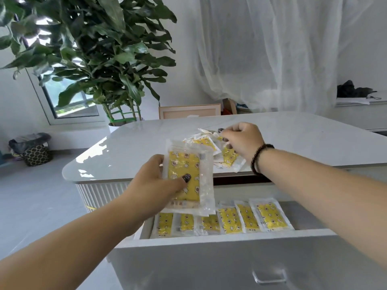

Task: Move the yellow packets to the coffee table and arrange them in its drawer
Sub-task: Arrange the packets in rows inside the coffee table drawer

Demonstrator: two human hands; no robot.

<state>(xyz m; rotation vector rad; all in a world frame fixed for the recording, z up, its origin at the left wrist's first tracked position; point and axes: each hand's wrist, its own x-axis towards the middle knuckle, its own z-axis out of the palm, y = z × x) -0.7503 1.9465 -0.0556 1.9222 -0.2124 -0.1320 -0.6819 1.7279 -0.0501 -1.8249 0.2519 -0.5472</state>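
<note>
Left hand (155,183) gripping packet stack (188,178), right hand (243,141) fingers pinching tabletop packet (209,131).

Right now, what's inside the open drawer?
A row of yellow packets lies flat along the drawer bottom, overlapping. The stack gripped by the left hand hides the row's left back part; the drawer's front wall hides its near floor.

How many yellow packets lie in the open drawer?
6 show, in one row across the drawer: at and. The stack in the left hand may hide more.
</note>
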